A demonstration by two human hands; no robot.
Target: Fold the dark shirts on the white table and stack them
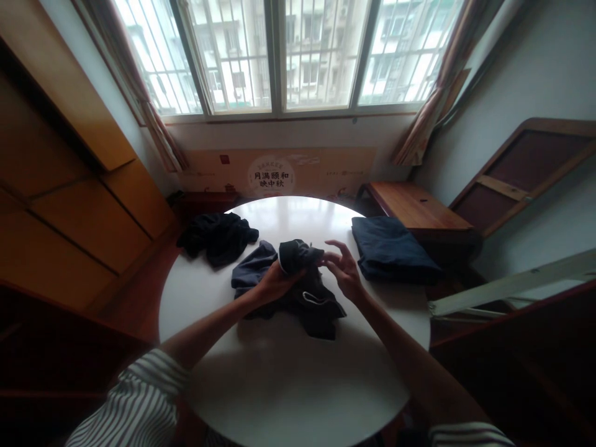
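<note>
A round white table with a glossy top [298, 388] carries three lots of dark fabric. Around its middle, rather closer to the far edge than to the near one, lies a rumpled dark grey and black cloth garment with thin pale edging [322, 302]; one part of it is bunched and raised above the rest. The left hand [278, 282] grasps this bunched part from the left, with fingers beneath the fabric. The right hand [343, 270] is at the opposite end of the bunch, its fingers loosely bent and apart, one lifted clear; the fingertips meet the tip of the cloth, but whether they pinch it I cannot tell.

By the far left edge sits a crumpled heap of black cloth [218, 239], part of it reaching over the rim. By the right edge lies a flat, folded, dark navy piece of fabric [391, 248], its outer corner jutting past the rim. Both are well apart from each other, with the garment between them.

Beyond the table's far right edge stands a low brown wooden side table [419, 208]. A beige printed banner [209, 166] runs along the wall below the wide barred window [321, 56].
</note>
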